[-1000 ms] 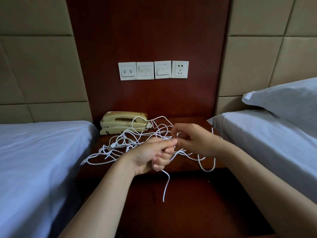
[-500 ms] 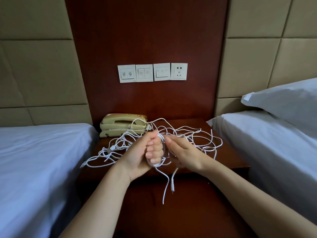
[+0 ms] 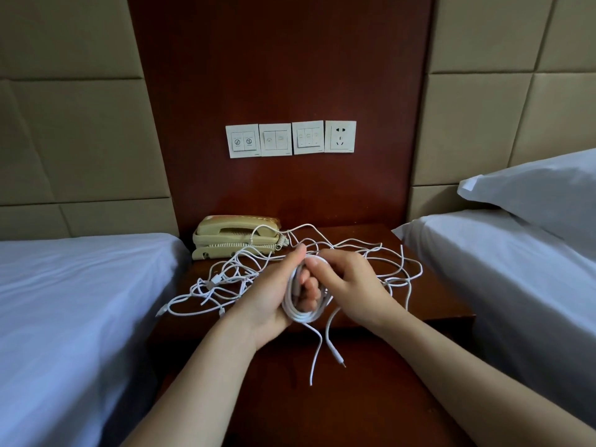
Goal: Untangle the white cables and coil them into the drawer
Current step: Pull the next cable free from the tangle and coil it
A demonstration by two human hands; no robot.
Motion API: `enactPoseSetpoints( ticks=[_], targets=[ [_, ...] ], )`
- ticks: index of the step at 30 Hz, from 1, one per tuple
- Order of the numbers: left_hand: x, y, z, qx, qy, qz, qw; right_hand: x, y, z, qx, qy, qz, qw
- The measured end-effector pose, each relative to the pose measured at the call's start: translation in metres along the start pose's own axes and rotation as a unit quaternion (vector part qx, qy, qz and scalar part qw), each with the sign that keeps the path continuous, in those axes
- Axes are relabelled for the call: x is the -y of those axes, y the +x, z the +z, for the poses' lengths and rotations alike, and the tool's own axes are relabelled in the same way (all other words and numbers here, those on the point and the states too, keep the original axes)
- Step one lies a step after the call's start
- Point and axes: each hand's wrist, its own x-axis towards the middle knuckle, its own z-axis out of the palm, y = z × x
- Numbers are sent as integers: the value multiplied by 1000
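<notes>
- Coil of white cable sits wound round the fingers of the left hand, which curls round it with the thumb up. The loops stand roughly upright, their long axis running top to bottom in the head view.
- Right hand is just beside the coil on its right. Thumb and forefinger pinch the strand at the coil's top, close against the left thumb tip.
- Loose ends hang from the coil's bottom, past the front edge of the nightstand; one carries a slim plug.
- White cables not yet wound lie tangled on the nightstand top behind both hands. They spread left to the telephone and right toward the right bed.
- Slack for the next wrap seems to lie beyond the coil and to its right. The right hand is therefore the nearer one to draw it toward the person and lay it over the left fingers.
- Room is tight sideways, with the left bed and the right bed flanking the nightstand. Open space lies toward the person and above the top.
- Snagging looks likely where the tangle touches the telephone's curly cord.
- Drawer cannot be made out: dark wood shows below the front edge, but I cannot tell whether it is an open drawer.
</notes>
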Motion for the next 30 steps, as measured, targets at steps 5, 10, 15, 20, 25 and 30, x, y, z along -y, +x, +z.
enactPoseSetpoints(
  ticks=[5, 10, 15, 20, 25, 30],
  targets=[
    [10, 7, 8, -185, 146, 116, 965, 3, -2, 9, -66, -72, 4, 995],
    [10, 7, 1, -286, 310, 179, 889, 5, -7, 17, -9, -92, 32, 995],
    [15, 10, 1, -243, 309, 129, 910, 7, -12, 16, 30, -106, 50, 993],
    [19, 9, 7, -238, 256, 148, 925, 2, -8, 16, -35, -111, 57, 992],
    [22, 0, 10, -277, 320, 212, 881, 5, -8, 19, -132, -69, 78, 986],
    [27, -2, 12, -306, 323, 235, 864, 5, -16, 33, -169, -26, 82, 982]
  ],
)
